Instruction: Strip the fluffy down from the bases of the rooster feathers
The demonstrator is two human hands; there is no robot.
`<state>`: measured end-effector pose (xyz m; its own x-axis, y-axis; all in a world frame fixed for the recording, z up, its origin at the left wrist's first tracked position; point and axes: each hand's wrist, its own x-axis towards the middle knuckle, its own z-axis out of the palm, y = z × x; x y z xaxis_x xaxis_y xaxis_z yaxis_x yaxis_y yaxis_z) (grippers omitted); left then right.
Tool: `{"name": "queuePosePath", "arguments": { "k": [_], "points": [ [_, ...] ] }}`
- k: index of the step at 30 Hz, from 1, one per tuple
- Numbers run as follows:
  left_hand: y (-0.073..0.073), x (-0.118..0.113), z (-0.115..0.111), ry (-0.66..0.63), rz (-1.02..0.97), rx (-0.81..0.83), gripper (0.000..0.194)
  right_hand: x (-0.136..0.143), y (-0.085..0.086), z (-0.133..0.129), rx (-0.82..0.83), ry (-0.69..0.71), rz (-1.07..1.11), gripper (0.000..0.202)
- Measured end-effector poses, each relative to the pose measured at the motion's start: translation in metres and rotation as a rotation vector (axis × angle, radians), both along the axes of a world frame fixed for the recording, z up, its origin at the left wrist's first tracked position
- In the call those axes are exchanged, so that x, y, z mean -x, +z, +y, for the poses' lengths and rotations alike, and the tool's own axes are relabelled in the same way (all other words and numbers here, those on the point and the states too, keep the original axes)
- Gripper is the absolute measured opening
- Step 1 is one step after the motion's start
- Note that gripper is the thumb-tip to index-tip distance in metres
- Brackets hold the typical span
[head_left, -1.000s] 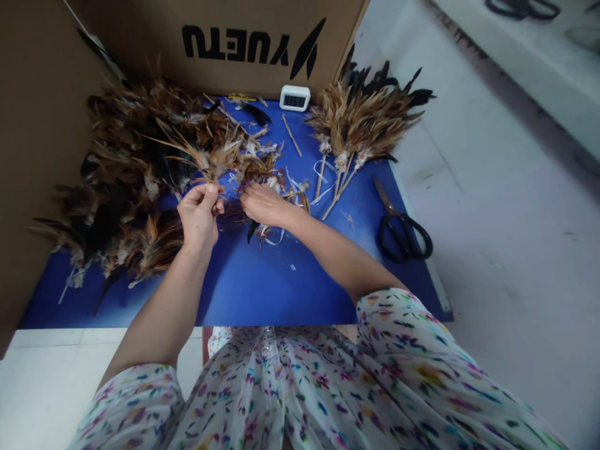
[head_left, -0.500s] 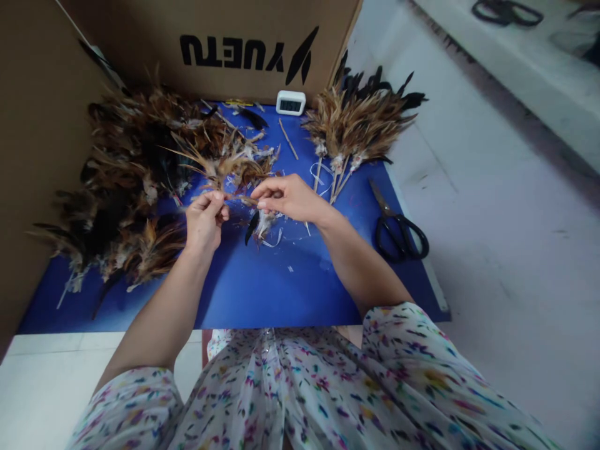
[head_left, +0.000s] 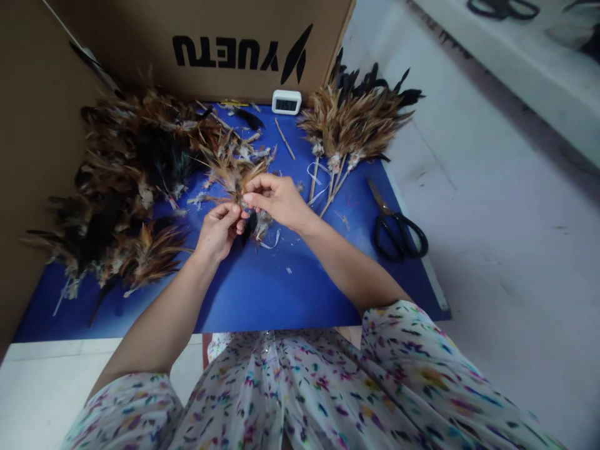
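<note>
Head view shows the left hand [head_left: 219, 229] and the right hand [head_left: 276, 199] meeting over the middle of a blue bench [head_left: 262, 287], both pinched shut on one small bunch of brown feathers [head_left: 233, 172]. The left hand has its fingertips closed round the quill ends from below; the right hand curls over from the other side, thumb and forefinger nipped on the same spot, the other fingers loosely folded. The feather tips fan up and away from the hands, toward the far side.

What could go wrong, as I judge it: the grip is a fingertip pinch on thin, slippery quills, so a slight easing of either hand could let feathers slide out and drop among the loose scraps and white strips [head_left: 267, 232] lying just under the hands, where they would be hard to pick apart again. Pulling the two hands against each other could also bend or snap a quill.

To the left of the left hand lies a big heap of dark and brown feathers [head_left: 126, 187]. Beyond the right hand, near it, are finished feather bundles on sticks [head_left: 351, 125]; further right lie black scissors [head_left: 398, 231]. A small white timer [head_left: 286, 102] stands against the cardboard box [head_left: 225, 37] at the back.
</note>
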<state>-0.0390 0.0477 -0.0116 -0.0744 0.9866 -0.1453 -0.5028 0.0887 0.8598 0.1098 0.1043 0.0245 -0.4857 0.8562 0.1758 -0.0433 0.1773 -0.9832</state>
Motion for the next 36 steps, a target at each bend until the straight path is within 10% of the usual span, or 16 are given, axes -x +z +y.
{"name": "queuePosePath", "arguments": {
  "k": [36],
  "points": [
    [-0.001,0.0,0.0,0.018,0.021,0.005,0.026,0.013,-0.022,-0.016,-0.221,-0.221,-0.119,0.011]
  ]
}}
